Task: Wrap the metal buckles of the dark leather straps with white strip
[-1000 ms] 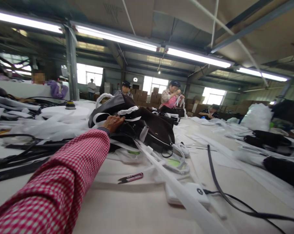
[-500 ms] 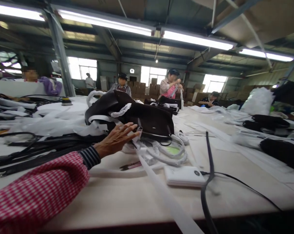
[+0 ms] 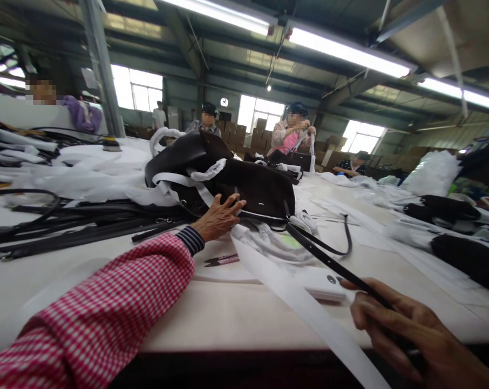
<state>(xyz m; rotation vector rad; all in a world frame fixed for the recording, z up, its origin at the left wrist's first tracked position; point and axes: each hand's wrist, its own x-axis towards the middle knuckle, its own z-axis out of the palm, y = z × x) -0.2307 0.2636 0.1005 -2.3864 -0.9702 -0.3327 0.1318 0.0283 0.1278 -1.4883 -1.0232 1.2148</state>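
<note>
Dark bag (image 3: 260, 186): centre of tabletop (image 3: 212, 319) | left hand (image 3: 219, 217): fingers spread against its near side | right hand (image 3: 406, 321): newly in view, fingers pinching black strap (image 3: 325, 257) near right | both hands now seem engaged

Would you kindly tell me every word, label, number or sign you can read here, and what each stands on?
No text can be read.
Clock: dial too small to read.
White device: a dark mark, no legible lettering.
Bag: a small pale mark, not legible as text.
</note>
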